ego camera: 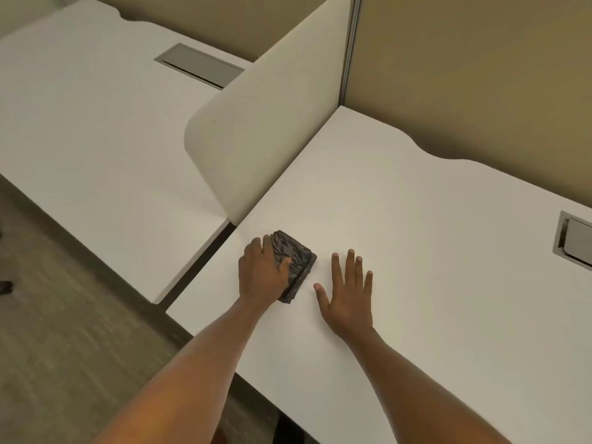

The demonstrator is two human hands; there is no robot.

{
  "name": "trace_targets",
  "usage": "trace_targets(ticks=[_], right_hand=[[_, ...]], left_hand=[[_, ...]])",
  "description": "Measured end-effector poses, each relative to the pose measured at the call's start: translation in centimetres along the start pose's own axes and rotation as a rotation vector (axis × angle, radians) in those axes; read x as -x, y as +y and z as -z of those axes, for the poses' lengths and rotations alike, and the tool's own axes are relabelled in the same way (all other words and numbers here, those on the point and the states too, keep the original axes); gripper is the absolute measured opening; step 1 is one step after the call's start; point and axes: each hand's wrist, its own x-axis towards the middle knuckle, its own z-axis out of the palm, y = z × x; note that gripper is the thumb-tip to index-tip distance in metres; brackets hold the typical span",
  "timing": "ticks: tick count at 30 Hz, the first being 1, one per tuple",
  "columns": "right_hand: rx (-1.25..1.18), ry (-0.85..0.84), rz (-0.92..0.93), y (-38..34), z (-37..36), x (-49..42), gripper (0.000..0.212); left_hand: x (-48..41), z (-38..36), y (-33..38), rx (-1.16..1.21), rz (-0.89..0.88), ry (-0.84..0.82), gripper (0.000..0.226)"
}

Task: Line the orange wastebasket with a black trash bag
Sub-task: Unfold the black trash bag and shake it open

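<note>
Two bare forearms reach up from the bottom edge onto a white table (416, 251). The right hand (347, 296) lies flat, palm down, all five fingers spread wide and holding nothing. Just beside it, at its nine o'clock, the left hand (261, 272) rests on a folded black trash bag (296, 261) — a crinkled, glossy packet lying flat on the table near the table's left edge. The left grip is curled over the packet's near-left part, thumb pressed on its top surface and fingers wrapped along its left side; whether it is clamped or merely resting there cannot be told. The packet's far corner points toward one o'clock, and its right edge stays apart from the right hand's thumb.

At nine o'clock from the hands a strip of grey carpeted floor (57, 315) runs past the table. At three o'clock, by the frame's right border, a grey cable hatch (575, 240) is set into the tabletop. Farther off, at eleven o'clock, a rounded cream divider panel (272, 123) stands upright between this table and a second white desk (80, 123), which carries its own grey cable hatch (198, 65). Beyond both rise tan partition walls (480, 75) — the orange wastebasket shows nowhere.
</note>
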Motion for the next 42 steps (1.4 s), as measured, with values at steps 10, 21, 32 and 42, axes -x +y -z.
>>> trace_targets(ticks=[10,21,32,42], right_hand=[[0.06,0.005,0.004,2.1,-3.1,0.1,0.076],[0.07,0.025,0.007,2.2,-3.4,0.1,0.077],[-0.461,-0.04,-0.181,0.2,0.3,-0.8,0.071],[-1.576,-0.209,-0.536,0.0,7.9,0.8,0.028]], left_hand=[[-3.1,0.0,-1.2,0.127,0.093,-0.063,0.055],[-4.3,0.7,-1.2,0.289,0.178,-0.124,0.026],[-4.0,3.7,0.6,0.778,0.242,-0.357,0.028],[-0.9,6.2,5.6,1.149,0.272,-0.474,0.026]])
